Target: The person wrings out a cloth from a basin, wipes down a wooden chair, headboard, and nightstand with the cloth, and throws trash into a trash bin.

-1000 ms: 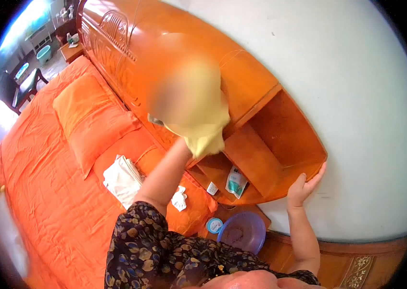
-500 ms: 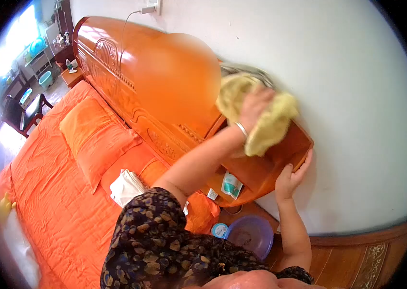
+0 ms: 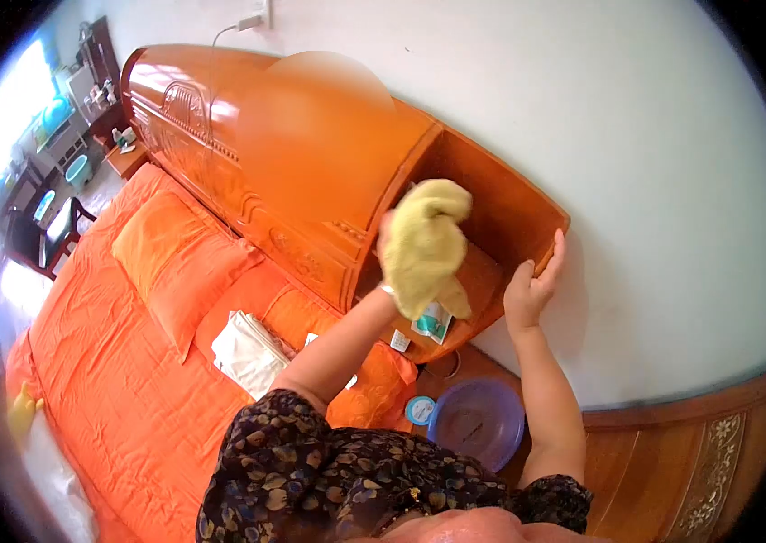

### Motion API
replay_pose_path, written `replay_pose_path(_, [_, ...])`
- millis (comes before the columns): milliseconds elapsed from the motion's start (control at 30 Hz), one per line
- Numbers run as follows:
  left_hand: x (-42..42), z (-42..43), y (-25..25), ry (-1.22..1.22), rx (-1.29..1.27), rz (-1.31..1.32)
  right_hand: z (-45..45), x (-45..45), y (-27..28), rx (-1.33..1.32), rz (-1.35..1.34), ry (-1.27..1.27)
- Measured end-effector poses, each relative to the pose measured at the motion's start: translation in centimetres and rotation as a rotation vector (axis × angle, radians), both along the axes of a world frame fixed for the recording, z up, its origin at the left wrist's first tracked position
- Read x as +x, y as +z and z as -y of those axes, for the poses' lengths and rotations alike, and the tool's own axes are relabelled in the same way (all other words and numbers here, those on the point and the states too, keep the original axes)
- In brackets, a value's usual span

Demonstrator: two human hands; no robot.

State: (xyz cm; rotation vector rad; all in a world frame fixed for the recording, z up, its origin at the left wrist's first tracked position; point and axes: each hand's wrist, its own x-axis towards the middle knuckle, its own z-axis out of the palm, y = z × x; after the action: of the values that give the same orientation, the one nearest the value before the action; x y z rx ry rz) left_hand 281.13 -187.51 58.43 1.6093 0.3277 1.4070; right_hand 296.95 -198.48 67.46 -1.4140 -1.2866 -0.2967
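Note:
My left hand (image 3: 387,237) is closed on a crumpled yellow cloth (image 3: 426,249), which covers most of its fingers. The cloth hangs in front of the open shelf end of a glossy orange-brown wooden headboard (image 3: 510,195). Fingers and thumb spread, my right hand (image 3: 535,288) rests against the outer edge of that shelf end, beside the wall. A white and green packet (image 3: 433,321) lies in the lower compartment, partly behind the cloth. Near it is a small white card or box (image 3: 399,341).
Left of the headboard is a bed with orange bedding (image 3: 129,362), a pillow (image 3: 175,271) and folded white cloth (image 3: 249,355). Below the shelf stand a purple basin (image 3: 476,425) and a round blue-white container (image 3: 419,410). A cable (image 3: 212,100) crosses the headboard.
My left hand moved the yellow cloth right across the headboard to the shelf end, then back left and lower. My right hand stays at the shelf edge. The view has shifted.

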Motion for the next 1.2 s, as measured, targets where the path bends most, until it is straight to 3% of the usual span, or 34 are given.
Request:
replay_pose_path(33, [-1.3, 0.1, -0.4, -0.129, -0.136, 0.166, 0.0, 0.0, 0.0, 0.001, 0.007, -0.007])
replay_pose_path(100, [-2.6, 2.4, 2.6, 0.141, -0.215, -0.187, 0.1, 0.2, -0.1, -0.001, 0.027, -0.022])
replay_pose_path(167, [-0.3, 2.1, 2.0, 0.572, 0.287, -0.676, 0.1, 0.5, -0.2, 0.013, 0.057, -0.035])
replay_pose_path(200, [0.6, 2.3, 2.3, 0.903, 0.55, -1.018, -0.1, 0.5, -0.2, 0.026, 0.073, -0.036])
replay_pose_path(333, [2.2, 0.1, 5.4, 0.483, 0.165, -1.019, -0.2, 0.5, -0.1, -0.002, 0.207, -0.127])
replay_pose_path(400, [2.4, -0.8, 4.5, 0.553, 0.252, -0.951, 1.3, -1.4, 3.4, -0.139, 0.587, -0.329])
replay_pose_path(467, [2.1, -0.8, 3.2, 0.562, 0.297, -0.857, 0.9, -2.7, 5.0, -0.129, 0.787, -0.243])
replay_pose_path(533, [1.4, -0.8, 3.9, 0.55, 0.324, -0.769, -1.8, -3.3, 5.7, 0.024, 0.784, 0.115])
replay_pose_path(600, [1.2, -0.5, 3.7, 0.535, 0.357, -0.648, -5.7, -4.9, 5.0, -0.256, 0.173, 0.46])
replay_pose_path(667, [1.4, -1.0, 3.0, 0.582, 0.383, -0.604, -10.4, -6.1, 4.2, -0.426, -0.463, 0.613])
replay_pose_path(767, [1.0, -0.3, 3.4, 0.589, 0.372, -0.598, -13.9, -7.5, 4.8, -0.475, -0.733, 0.647])
replay_pose_path(867, [1.0, -0.6, 3.2, 0.551, 0.343, -0.566, -14.3, -8.1, 6.2, -0.584, -0.703, 0.586])
replay_pose_path(933, [0.9, -0.5, 3.3, 0.572, 0.37, -0.596, -14.8, -7.7, 5.6, -0.444, -0.754, 0.631])
replay_pose_path(1200, [1.2, -1.1, 2.8, 0.61, 0.457, -0.553, -15.4, -5.4, 6.5, -0.571, -0.573, 0.663])
